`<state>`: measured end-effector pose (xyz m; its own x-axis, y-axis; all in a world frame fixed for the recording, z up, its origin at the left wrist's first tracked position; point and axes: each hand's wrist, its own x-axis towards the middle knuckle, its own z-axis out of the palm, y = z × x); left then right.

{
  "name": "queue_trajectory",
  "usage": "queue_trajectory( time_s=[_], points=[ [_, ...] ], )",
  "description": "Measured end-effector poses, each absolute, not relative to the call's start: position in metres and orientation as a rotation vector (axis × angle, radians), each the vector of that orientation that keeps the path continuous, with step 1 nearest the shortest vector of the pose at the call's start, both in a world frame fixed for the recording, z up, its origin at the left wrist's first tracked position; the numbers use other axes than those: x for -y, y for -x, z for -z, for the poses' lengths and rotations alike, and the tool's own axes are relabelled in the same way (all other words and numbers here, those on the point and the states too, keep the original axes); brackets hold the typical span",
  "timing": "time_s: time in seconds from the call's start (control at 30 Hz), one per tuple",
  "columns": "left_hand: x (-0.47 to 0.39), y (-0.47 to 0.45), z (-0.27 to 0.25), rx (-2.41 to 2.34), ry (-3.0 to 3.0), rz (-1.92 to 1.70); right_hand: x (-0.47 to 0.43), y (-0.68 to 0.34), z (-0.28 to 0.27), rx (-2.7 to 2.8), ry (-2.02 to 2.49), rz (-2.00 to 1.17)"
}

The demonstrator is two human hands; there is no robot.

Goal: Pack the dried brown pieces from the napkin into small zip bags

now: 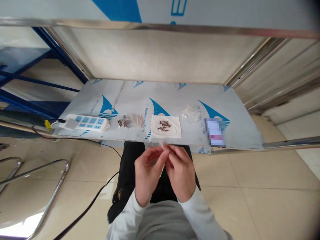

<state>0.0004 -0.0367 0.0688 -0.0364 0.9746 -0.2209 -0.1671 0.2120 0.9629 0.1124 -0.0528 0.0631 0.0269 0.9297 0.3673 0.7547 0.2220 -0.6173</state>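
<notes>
My left hand [149, 166] and my right hand [180, 170] meet over my lap, just in front of the shelf edge. Their fingertips pinch a small clear plastic bag [162, 144], mostly hidden by the fingers. Right beyond them lies a white square cloth or paper [177, 127] with a loose pile of small brown metallic pins [164, 125] on it. To its left, a clear zip bag [137, 120] rests beside several similar small dark pieces [123, 123]. More clear bags [190, 114] lie to the right of the white square.
A white power strip [92, 122] with a plugged-in adapter sits at the left of the film-covered shelf [120, 91]. A phone [215, 132] lies near the front right edge. Black cables hang at the left, by a metal chair frame [61, 180]. An upper shelf [160, 13] overhangs the back.
</notes>
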Motion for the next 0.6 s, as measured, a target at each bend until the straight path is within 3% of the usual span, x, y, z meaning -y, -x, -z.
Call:
queue_trajectory(
  time_s=[0.13, 0.33, 0.6],
  points=[
    [0.032, 0.007, -0.065, -1.144, -0.657, -1.099, 0.059, -0.110, -0.067, 1.881, 1.518, -0.408],
    [0.032, 0.017, -0.069, -1.005, -0.484, -1.046, 0.068, -0.107, -0.072, 1.573, 1.370, -0.519],
    [0.033, 0.024, -0.059, -0.996, -0.650, -1.008, 0.058, -0.113, -0.076, 1.414, 1.304, -1.085]
  ],
)
